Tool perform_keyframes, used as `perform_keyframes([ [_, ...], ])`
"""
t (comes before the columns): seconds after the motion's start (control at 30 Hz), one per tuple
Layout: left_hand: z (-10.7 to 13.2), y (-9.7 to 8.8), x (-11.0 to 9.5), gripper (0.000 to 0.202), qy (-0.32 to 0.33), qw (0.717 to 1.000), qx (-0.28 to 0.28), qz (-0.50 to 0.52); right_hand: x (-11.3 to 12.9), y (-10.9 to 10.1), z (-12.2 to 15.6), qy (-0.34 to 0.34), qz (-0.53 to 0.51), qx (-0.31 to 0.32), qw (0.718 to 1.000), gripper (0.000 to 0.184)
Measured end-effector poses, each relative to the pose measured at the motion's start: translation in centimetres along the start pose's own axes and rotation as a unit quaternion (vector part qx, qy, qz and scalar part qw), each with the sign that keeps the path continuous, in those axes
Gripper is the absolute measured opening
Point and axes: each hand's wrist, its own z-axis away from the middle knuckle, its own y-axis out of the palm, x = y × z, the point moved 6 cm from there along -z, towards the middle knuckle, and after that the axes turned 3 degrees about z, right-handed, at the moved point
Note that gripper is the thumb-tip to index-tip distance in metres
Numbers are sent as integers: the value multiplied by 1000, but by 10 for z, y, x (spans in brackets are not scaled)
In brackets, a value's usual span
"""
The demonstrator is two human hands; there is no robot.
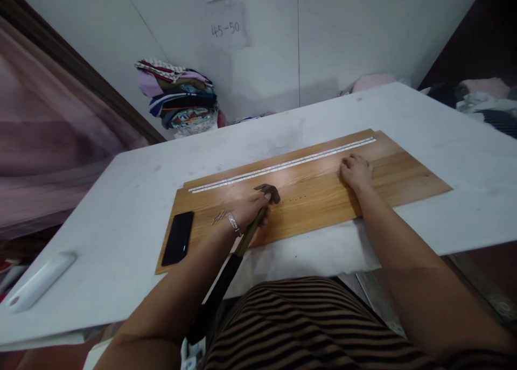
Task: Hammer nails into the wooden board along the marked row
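Note:
My left hand (pixel 251 211) is closed round the handle of a claw hammer (pixel 268 192), gripping it close to the metal head, which rests on a long wooden board (pixel 399 179). My right hand (pixel 355 170) lies on the board further right, fingers curled down and pressing on the wood, nothing visible in it. A row of small dots, maybe nail heads, runs across the board between the two hands. A few loose nails (pixel 218 217) lie beside my left wrist. A shiny metal strip (pixel 283 165) runs along the board's far edge.
A black phone (pixel 178 238) lies on the board's left end. A white oblong object (pixel 38 281) sits near the white table's (pixel 121 197) left edge. Folded fabrics (pixel 180 98) are stacked against the wall behind. More cloth lies at the far right.

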Motion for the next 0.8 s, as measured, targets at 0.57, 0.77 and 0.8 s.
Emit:
perform_keyframes([
  [0.57,-7,-2,6,30,-6,1000,8,7,5,-6,2,6,3,4,1000,37],
  [0.77,-2,-2,4,32,-8,1000,-1,7,5,-6,2,2,5,3,1000,37],
  [0.8,-1,-2,3,31,-6,1000,0,7,5,-5,2,2,7,5,1000,37],
])
